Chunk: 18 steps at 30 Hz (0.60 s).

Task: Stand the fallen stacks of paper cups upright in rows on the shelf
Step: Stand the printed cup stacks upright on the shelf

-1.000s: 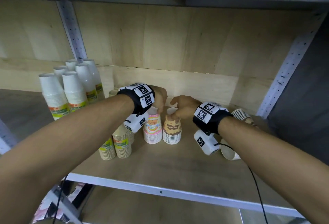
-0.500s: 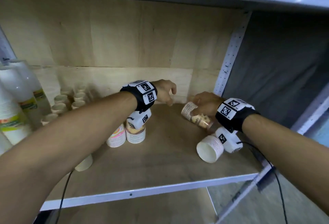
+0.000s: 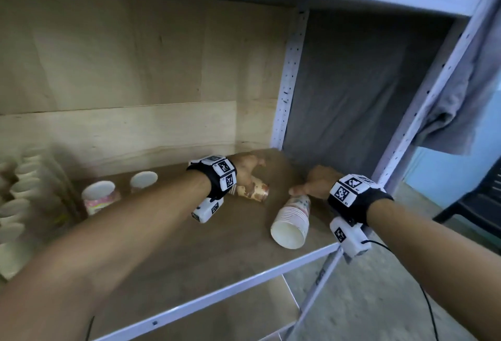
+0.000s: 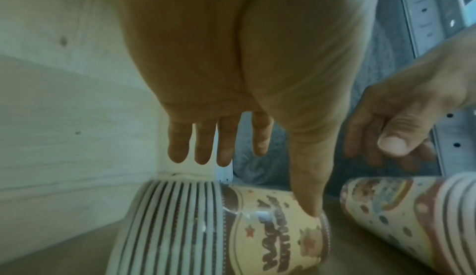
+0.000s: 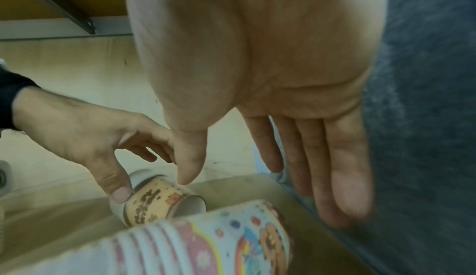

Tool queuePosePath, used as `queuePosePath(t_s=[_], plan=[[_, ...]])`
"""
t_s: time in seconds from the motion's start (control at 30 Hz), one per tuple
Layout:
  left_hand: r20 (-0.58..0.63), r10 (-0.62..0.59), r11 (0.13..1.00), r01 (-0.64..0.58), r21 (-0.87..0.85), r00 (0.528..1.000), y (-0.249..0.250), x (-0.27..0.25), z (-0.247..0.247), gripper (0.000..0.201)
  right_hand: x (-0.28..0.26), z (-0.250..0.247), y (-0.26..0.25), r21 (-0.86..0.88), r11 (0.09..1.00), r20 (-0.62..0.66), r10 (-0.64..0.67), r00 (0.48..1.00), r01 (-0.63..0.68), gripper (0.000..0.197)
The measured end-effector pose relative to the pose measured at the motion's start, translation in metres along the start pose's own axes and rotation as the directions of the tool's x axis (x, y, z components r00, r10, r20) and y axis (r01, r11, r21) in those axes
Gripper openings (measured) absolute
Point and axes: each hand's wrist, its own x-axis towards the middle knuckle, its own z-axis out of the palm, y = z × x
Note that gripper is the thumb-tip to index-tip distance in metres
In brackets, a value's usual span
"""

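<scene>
- Two fallen stacks of paper cups were lying on their sides near the right end of the shelf (image 3: 189, 273): a brown-print stack (image 3: 250, 191) further back, and a pink-print stack (image 3: 291, 221) nearer the front edge with its open mouth facing out.
- The left hand (image 3: 245, 168) was down on the brown-print stack, thumb touching its side, the other fingers (image 4: 201, 143) spread loose above it, so not really gripped yet.
- The right hand (image 3: 314, 183) hovered at the base end of the pink-print stack, fingers (image 5: 342, 167) straight and relaxed, holding nothing.
- Looked like the reach-and-grab step; next each hand probably needed to wrap round its stack and tip it upright.
- Two upright printed stacks (image 3: 101, 199) and blurry pale rows (image 3: 19, 199) stood off to the left.
- The shelf post (image 3: 290, 83) and grey cloth (image 3: 352, 91) crowded that corner, so it was tight.
</scene>
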Motion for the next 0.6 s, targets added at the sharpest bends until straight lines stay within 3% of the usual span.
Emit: queuePosePath(t_s=[0.23,0.37,0.47,0.6], plan=[[0.096,-0.046,0.999,0.045,0.008,0.994,-0.012,0.01,0.024,0.09,0.0,0.027,0.004,0.168,0.978,0.064,0.112,0.992,-0.121,0.066],[0.104,-0.035,0.999,0.033,0.024,0.994,-0.019,0.012,0.031,0.077,0.004,0.032,0.0,0.182,0.98,0.131,0.05,0.99,-0.073,0.057],[0.088,-0.033,0.999,0.03,0.032,0.996,-0.023,0.013,0.032,0.081,0.007,0.035,-0.006,0.266,0.963,0.205,-0.012,0.979,-0.044,0.05],[0.082,-0.038,0.999,0.034,0.039,0.996,-0.03,0.012,0.031,0.082,0.01,0.036,-0.018,0.191,0.981,0.212,-0.079,0.974,0.038,0.051]])
